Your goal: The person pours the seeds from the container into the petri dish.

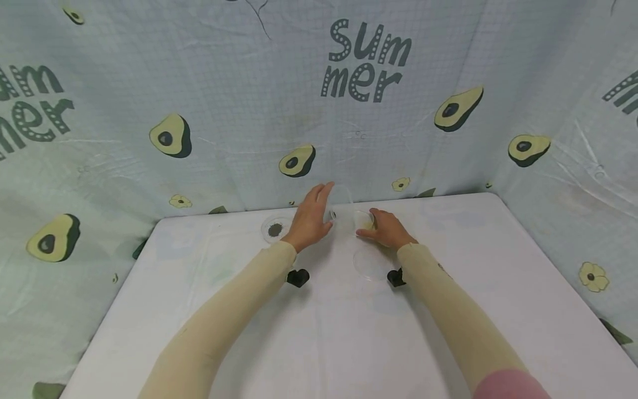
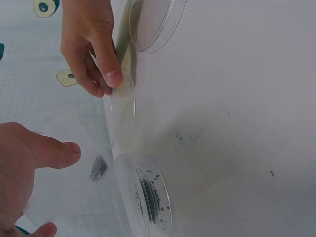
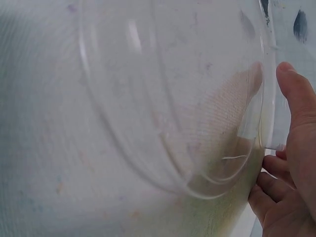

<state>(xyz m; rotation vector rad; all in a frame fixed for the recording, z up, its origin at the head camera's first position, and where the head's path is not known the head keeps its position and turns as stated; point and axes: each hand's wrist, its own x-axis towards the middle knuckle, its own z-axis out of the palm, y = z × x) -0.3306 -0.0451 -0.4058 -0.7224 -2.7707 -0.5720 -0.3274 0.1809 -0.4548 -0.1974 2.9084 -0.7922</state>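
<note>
My left hand (image 1: 309, 219) stands with thumb and fingers spread and fairly straight, beside a clear plastic vessel (image 2: 64, 163). In the left wrist view the thumb overlaps that vessel, and a dark patch shows in or through it. My right hand (image 1: 391, 227) pinches the rim of a clear petri dish (image 2: 123, 113), its thumb on the near side and fingers behind. Left of my left hand lies a petri dish with dark granules (image 1: 275, 229), partly hidden by the wrist. A further clear petri dish (image 1: 370, 264) lies nearer, in front of my right hand.
The white table (image 1: 329, 332) ends at the back against a hanging cloth (image 1: 239, 111) printed with avocados and lettering. Black heart-shaped pieces (image 1: 298, 277) show by both forearms. The cloth continues along the left and right sides.
</note>
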